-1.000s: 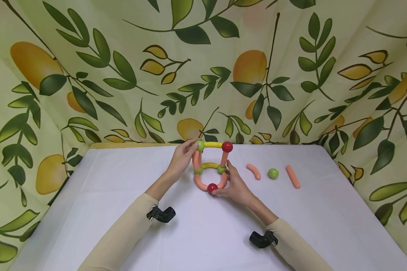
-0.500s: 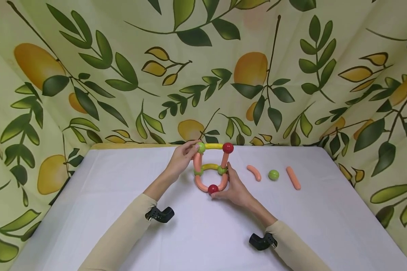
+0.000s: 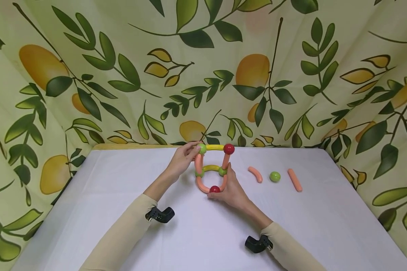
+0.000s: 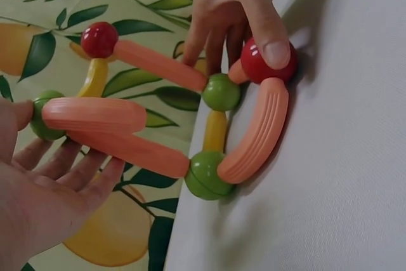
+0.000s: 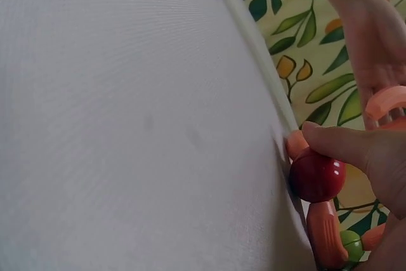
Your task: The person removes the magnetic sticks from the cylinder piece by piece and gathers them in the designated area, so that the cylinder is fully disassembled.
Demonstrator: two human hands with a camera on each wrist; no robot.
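Observation:
A toy frame of balls and rods stands on the table in the head view, with a ring below and an upper part joined by upright salmon rods. My left hand (image 3: 181, 162) pinches the upper-left green ball (image 3: 201, 149), fingers behind the frame. From this ball a curved salmon rod (image 4: 95, 115) reaches out with a free end, as the left wrist view shows. A yellow rod (image 3: 215, 147) links it to the upper red ball (image 3: 228, 149). My right hand (image 3: 234, 191) grips the ring's right side, its thumb across the front red ball (image 5: 317, 179) and its fingers behind the right green ball (image 4: 221, 92).
To the right of the frame lie a short curved salmon rod (image 3: 255, 174), a green ball (image 3: 275, 177) and a straight salmon rod (image 3: 294, 180). The white table (image 3: 190, 237) ends at the back against a curtain (image 3: 203, 75) printed with leaves and fruit.
My right thumb has slid left across the front red ball, and the right hand has shifted slightly left with it. My left hand keeps its pinch on the green ball. The head view has tilted slightly.

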